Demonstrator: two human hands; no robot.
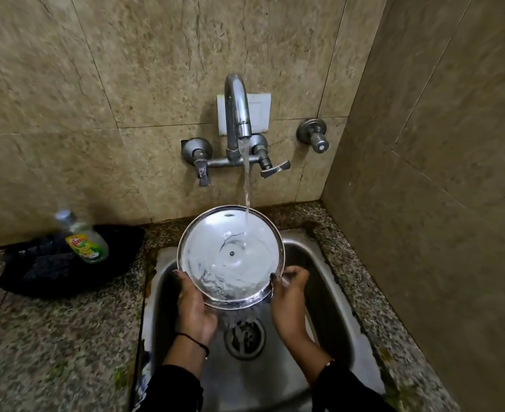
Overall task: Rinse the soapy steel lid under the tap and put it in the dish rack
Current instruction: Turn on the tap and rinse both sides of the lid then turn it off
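You've got the steel lid (230, 257) up over the sink (328, 292), tilted toward you, hollow side up, with the tap (238, 114) stream landing right of its centre. Left hand (193, 310) cups the near-left rim, fingers curled under. Right hand (288, 298) pinches the near-right rim, thumb on top. Both are equally close. No dish rack shows, so which way to carry it can't be told.
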